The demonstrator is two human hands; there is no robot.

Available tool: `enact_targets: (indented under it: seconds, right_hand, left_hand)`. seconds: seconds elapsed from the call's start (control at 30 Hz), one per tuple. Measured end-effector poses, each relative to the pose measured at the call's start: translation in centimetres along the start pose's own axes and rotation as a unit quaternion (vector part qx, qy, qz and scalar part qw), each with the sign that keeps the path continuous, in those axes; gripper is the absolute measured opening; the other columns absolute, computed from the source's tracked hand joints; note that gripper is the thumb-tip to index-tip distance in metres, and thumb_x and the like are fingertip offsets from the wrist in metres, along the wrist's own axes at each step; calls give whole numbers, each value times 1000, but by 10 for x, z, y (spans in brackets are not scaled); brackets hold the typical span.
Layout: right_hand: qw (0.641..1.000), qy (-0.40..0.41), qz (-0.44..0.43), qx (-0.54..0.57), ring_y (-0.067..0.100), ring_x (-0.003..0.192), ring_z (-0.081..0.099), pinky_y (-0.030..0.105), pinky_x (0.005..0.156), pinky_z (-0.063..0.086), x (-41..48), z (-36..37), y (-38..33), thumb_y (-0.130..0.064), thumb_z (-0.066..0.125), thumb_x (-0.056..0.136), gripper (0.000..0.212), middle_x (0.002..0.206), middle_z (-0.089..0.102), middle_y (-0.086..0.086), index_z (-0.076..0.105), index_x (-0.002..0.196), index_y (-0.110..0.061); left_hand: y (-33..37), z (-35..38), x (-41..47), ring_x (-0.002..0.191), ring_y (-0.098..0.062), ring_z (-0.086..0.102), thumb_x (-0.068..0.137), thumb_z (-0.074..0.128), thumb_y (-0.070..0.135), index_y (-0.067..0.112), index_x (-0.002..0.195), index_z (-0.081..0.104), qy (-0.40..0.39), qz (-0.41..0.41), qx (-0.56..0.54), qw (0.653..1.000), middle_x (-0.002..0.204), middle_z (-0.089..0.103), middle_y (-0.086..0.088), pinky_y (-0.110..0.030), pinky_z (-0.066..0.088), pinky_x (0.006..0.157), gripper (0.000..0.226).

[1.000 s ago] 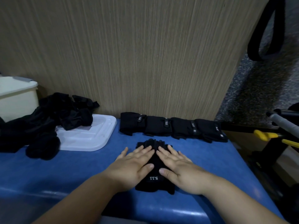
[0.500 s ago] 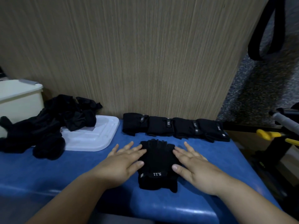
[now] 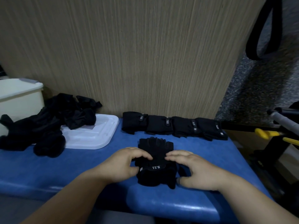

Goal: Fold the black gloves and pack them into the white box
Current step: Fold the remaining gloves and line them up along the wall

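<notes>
One glove (image 3: pixel 156 160) on table (image 3: pixel 80 172). Behind it, row of folded gloves (image 3: pixel 174 126). Left of it, lid (image 3: pixel 97 135); glove heap (image 3: pixel 48 125) partly on lid; box (image 3: pixel 19 101) farthest left.

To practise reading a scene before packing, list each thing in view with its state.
centre glove, flat, unfolded, held at both sides
left hand, fingers curled on the glove's left edge
right hand, fingers curled on its right edge
four far gloves, folded, in a row
white lid, lying flat on the table
glove pile, unfolded, heaped partly on the lid
white box, inside not visible
</notes>
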State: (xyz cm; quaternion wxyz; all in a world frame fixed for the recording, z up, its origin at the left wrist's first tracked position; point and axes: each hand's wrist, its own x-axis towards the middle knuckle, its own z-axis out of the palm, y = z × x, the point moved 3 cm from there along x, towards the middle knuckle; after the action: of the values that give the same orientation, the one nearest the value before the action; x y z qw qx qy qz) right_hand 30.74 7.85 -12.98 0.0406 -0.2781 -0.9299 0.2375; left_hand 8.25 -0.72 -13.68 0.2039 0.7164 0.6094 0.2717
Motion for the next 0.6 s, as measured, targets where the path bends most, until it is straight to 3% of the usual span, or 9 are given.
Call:
enact_targets:
  seconds: [0.13,0.27,0.37,0.43,0.53,0.6]
  right_hand:
    - [1000,-25,5,9,-6,136,16,23,117,13,-2,0,-2,-48,78,68,87,136,16,-40,33,142,-44]
    - [1000,20,-10,-9,-4,129,25,19,112,19,-1,0,-5,-61,76,58,84,131,30,-31,45,132,-37]
    - [993,110,-1,32,1,116,40,10,99,31,3,2,-8,-49,81,64,59,116,47,-15,51,114,-40]
    - [984,158,21,85,5,104,51,12,91,39,5,2,-9,-44,80,70,40,105,55,-11,54,101,-44]
    - [964,189,69,174,12,82,63,33,82,51,7,1,-9,-42,73,79,25,88,70,0,67,94,-23]
    - [951,194,88,223,5,68,58,32,73,50,8,1,-10,-34,70,85,13,74,67,-7,68,85,-21]
  left_hand:
    - [5,5,3,99,4,54,79,71,12,65,91,56,51,2,7,999,101,63,17,-12,42,87,57]
    - [10,5,2,93,1,64,91,63,15,38,98,66,73,-56,-90,992,95,71,13,-19,50,83,25]
    - [16,4,2,91,8,64,92,62,21,33,104,63,88,-91,-157,980,94,72,16,-11,47,78,17]
    - [22,3,3,90,6,65,92,62,23,27,104,64,107,-107,-184,971,95,73,13,-7,45,74,13]
    - [23,5,5,99,-11,67,93,61,29,23,106,63,122,-119,-221,960,100,73,2,-29,51,91,15]
    - [21,6,6,96,-17,67,93,57,37,27,108,59,118,-138,-213,960,100,72,-3,-42,51,92,18]
